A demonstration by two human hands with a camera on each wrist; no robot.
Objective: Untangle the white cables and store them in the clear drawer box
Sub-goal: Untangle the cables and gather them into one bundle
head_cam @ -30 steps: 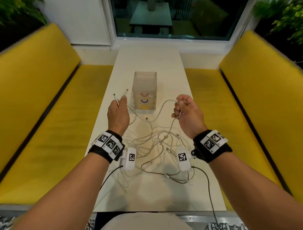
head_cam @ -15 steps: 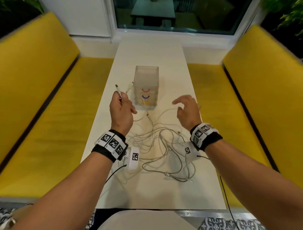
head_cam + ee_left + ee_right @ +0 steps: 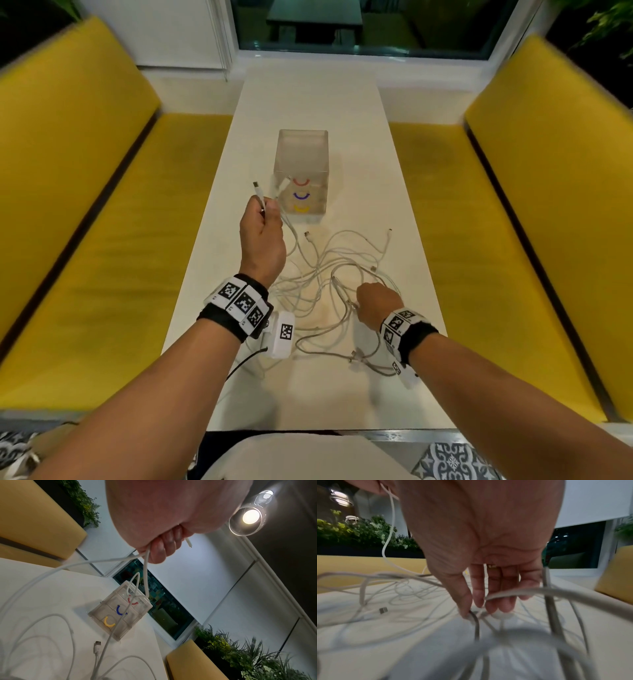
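Observation:
A tangle of white cables (image 3: 329, 287) lies on the white table (image 3: 308, 102) in front of the clear drawer box (image 3: 301, 164), whose drawers have red, purple and yellow handles and are closed. My left hand (image 3: 265, 205) is raised just left of the box and grips two cable ends, whose connectors stick up above the fist. In the left wrist view its fingers (image 3: 161, 547) curl round the strands, with the box (image 3: 120, 611) beyond. My right hand (image 3: 359, 301) is down in the tangle near me. In the right wrist view the right hand (image 3: 473, 612) pinches one strand between thumb and forefinger.
Yellow benches (image 3: 102, 240) (image 3: 513, 240) run along both sides of the narrow table. A window sits at the far end. Loose connectors (image 3: 306, 233) (image 3: 389, 231) lie between the box and the tangle. Plants (image 3: 248, 655) stand behind the seat backs.
My right hand let go of the strand it held up, then dropped toward me into the tangle and took hold of a strand. My left hand stays raised with its cable ends.

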